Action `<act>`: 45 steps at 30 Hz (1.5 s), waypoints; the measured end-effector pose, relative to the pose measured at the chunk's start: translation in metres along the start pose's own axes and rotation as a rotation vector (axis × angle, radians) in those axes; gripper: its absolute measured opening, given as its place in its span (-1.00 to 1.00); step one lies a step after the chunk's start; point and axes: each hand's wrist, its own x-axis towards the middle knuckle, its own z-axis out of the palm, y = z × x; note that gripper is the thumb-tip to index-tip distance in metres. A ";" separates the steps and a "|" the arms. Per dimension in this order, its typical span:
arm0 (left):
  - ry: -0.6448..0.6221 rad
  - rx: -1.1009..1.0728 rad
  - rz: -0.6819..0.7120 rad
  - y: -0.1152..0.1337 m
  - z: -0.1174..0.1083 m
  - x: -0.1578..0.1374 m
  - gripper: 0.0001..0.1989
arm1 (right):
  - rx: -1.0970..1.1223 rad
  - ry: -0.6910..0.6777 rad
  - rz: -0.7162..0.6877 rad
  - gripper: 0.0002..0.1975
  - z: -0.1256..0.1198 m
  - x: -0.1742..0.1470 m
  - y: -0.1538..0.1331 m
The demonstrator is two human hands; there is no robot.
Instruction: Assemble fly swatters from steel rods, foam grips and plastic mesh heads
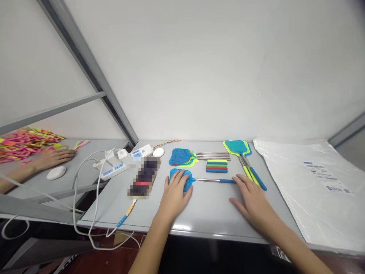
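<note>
My left hand (174,193) lies flat on the blue mesh head (186,177) of a fly swatter on the grey table (211,209). The swatter's thin metal rod and blue grip (216,180) run to the right, where the fingertips of my right hand (251,198) rest at the grip's end. Neither hand is closed around anything. Behind lie a stack of coloured mesh heads (181,156), a bundle of metal rods (213,156), a pile of coloured grips (216,166) and finished swatters (242,152).
A large plastic bag (313,182) covers the table's right side. On the left are white power strips (122,163), cables, a blurred dark object (144,178) and a white puck (158,152). Another person's hand (54,158) rests at the neighbouring table near pink and yellow parts (23,142).
</note>
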 end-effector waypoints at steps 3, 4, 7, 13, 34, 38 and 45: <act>0.014 0.013 0.016 0.001 0.001 0.000 -0.64 | -0.005 0.018 0.111 -0.30 0.008 -0.022 -0.006; 0.020 0.017 0.020 0.001 0.002 0.000 -0.64 | -0.010 0.008 0.136 -0.26 0.010 -0.026 -0.006; 0.029 0.031 0.026 0.002 0.003 0.000 -0.62 | -0.037 -0.067 0.146 -0.25 0.012 -0.028 -0.007; 0.038 0.066 0.028 0.005 0.006 -0.006 -0.60 | -0.039 -0.140 0.144 -0.27 0.010 -0.024 -0.004; 0.104 0.072 0.008 0.017 -0.001 -0.029 -0.62 | -0.168 0.079 -0.143 -0.57 0.002 -0.006 -0.029; 0.115 0.068 0.012 0.017 -0.002 -0.029 -0.62 | -0.083 0.016 -0.335 -0.63 0.006 0.032 -0.050; 0.109 0.048 -0.007 0.016 -0.001 -0.027 -0.62 | -0.025 -0.012 -0.420 -0.81 0.031 0.081 -0.069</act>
